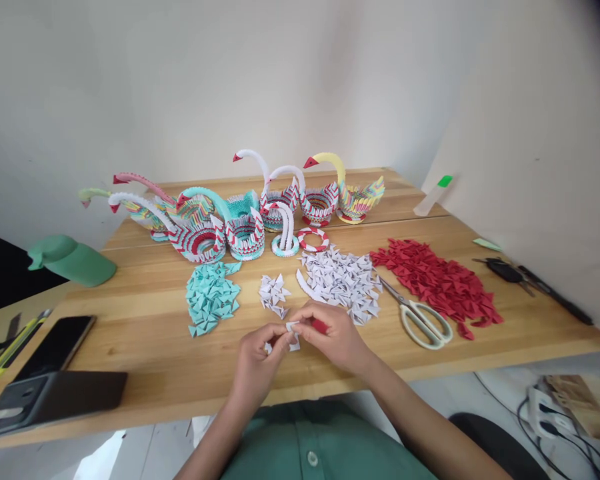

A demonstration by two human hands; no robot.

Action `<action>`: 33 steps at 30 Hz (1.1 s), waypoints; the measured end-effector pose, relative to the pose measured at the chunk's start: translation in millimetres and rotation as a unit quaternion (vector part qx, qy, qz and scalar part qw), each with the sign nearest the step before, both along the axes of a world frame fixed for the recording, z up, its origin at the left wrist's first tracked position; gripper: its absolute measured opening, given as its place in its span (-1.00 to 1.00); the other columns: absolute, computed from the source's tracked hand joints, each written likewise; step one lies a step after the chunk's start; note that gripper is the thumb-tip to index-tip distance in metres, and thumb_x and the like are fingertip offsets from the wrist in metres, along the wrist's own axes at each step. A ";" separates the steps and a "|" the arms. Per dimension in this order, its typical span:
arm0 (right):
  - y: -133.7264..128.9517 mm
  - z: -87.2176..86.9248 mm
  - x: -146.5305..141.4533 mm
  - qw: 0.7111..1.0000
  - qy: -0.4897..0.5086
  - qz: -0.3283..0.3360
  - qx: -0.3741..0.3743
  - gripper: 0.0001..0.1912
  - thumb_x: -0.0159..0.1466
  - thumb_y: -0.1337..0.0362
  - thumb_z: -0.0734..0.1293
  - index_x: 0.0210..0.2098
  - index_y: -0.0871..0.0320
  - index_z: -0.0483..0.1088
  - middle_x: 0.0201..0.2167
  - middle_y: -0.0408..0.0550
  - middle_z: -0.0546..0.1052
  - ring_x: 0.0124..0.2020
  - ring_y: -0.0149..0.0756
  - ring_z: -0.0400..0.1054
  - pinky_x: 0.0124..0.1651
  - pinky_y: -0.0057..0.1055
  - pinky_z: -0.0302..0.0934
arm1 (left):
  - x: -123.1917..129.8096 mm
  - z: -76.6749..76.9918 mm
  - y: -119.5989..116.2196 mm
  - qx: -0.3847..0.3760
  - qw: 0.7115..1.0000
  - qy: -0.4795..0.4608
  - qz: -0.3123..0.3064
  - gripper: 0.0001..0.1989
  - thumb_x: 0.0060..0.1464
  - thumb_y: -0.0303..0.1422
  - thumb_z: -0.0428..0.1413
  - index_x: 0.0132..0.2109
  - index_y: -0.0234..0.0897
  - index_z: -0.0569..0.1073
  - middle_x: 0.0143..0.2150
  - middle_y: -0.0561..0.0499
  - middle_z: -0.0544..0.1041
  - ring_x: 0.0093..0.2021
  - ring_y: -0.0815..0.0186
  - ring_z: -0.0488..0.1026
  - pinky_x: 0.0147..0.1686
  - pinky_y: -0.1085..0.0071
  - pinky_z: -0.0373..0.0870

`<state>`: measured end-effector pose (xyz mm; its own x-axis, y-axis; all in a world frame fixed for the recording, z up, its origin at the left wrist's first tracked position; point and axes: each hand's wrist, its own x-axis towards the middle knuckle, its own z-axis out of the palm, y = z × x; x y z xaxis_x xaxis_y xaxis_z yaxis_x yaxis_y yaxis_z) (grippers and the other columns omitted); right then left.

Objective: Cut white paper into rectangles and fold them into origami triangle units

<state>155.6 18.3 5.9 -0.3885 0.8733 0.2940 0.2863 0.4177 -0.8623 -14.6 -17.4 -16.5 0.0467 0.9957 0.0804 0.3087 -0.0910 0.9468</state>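
Near the table's front edge, my left hand [263, 357] and my right hand [333, 333] meet, fingertips pinching a small white folded paper piece [292, 326] between them. Another bit of white paper shows just below the fingers, and a red spot shows by my right hand. Beyond the hands lie a small group of white paper pieces [273, 293] and a larger white pile [345, 280], with a curved white strip of joined pieces [307, 285] at its left edge. Teal folded pieces [213, 297] are heaped to the left, red folded pieces [435, 280] to the right.
Several paper swans [200, 241] stand along the back. A red-and-white paper ring [313, 240] lies before them. Scissors [423, 320] rest right of my hands. At left are a green container [73, 260], a phone [55, 343] and a dark box [60, 398]; keys [505, 270] lie far right.
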 end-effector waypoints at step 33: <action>-1.6 -9.0 -12.3 0.997 0.080 -0.020 0.004 -0.81 0.35 0.31 0.20 -0.42 0.12 0.28 -0.49 -0.20 0.33 -0.44 -0.40 0.23 -0.32 -0.47 0.11 | 5.4 7.0 0.7 0.138 0.989 0.042 -0.033 -0.81 0.17 -0.42 0.08 -0.43 -0.30 0.41 -0.50 0.05 0.43 -0.47 0.39 0.33 -0.42 0.50 0.25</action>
